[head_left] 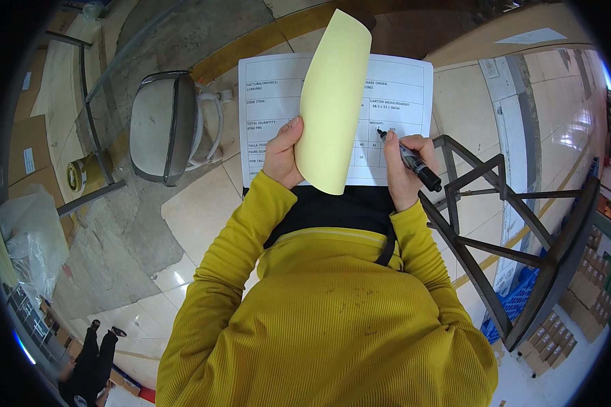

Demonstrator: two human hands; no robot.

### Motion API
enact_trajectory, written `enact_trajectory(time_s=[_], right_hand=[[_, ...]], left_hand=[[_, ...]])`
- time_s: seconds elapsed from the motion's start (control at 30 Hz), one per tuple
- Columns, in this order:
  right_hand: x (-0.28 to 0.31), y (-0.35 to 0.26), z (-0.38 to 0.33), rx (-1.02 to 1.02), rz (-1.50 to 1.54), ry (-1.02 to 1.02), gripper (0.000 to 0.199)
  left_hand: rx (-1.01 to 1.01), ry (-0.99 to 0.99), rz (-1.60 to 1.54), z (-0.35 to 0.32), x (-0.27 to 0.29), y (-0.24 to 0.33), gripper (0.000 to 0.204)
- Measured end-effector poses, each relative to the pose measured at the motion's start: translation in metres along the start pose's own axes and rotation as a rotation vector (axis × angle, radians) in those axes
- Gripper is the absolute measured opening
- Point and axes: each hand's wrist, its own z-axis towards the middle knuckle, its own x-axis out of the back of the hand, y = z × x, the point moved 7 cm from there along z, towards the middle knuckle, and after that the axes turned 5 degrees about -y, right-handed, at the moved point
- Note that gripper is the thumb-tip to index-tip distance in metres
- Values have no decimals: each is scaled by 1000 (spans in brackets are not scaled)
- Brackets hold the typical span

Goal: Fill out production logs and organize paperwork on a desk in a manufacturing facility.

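Observation:
My left hand [284, 154] is closed on a curled yellow sheet of paper [336, 102], its thumb on the front. Behind that sheet is a white printed form [404, 81] with ruled boxes, held up before my waist; the yellow sheet hides its middle. In my right hand [404, 180] is a black marker [419, 168], gripped between thumb and fingers. Its tip is at the right part of the form, close to a box with short printed text. Whether the tip touches the paper I cannot tell.
A grey padded chair [161, 127] is at the left, beside a metal frame and a tape roll [78, 175]. Clear plastic wrap [34, 230] lies farther left. A dark metal stand [478, 251] and a blue crate [516, 302] are at the right. A person [91, 366] is at lower left.

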Motion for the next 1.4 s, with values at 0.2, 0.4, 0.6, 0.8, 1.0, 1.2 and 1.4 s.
enact_trajectory(time_s=[0.2, 0.4, 0.6, 0.8, 1.0, 1.2, 1.4], right_hand=[[3, 3, -2, 34, 31, 67, 24], [6, 2, -2, 26, 24, 105, 24], [5, 5, -1, -6, 31, 88, 24], [6, 2, -1, 19, 0, 50, 23], [7, 1, 0, 11, -19, 118, 23], [8, 3, -1, 22, 14, 120, 24], [14, 2, 0, 8, 51, 123, 24]], left_hand=[[-4, 1, 11, 0, 1, 0, 37], [9, 1, 11, 0, 1, -1, 37], [16, 12, 14, 0, 0, -2, 36], [12, 7, 7, 0, 1, -2, 36], [10, 32, 21, 1, 0, -2, 35], [4, 79, 76, 1, -1, -2, 33], [12, 84, 213, 0, 0, -4, 18]])
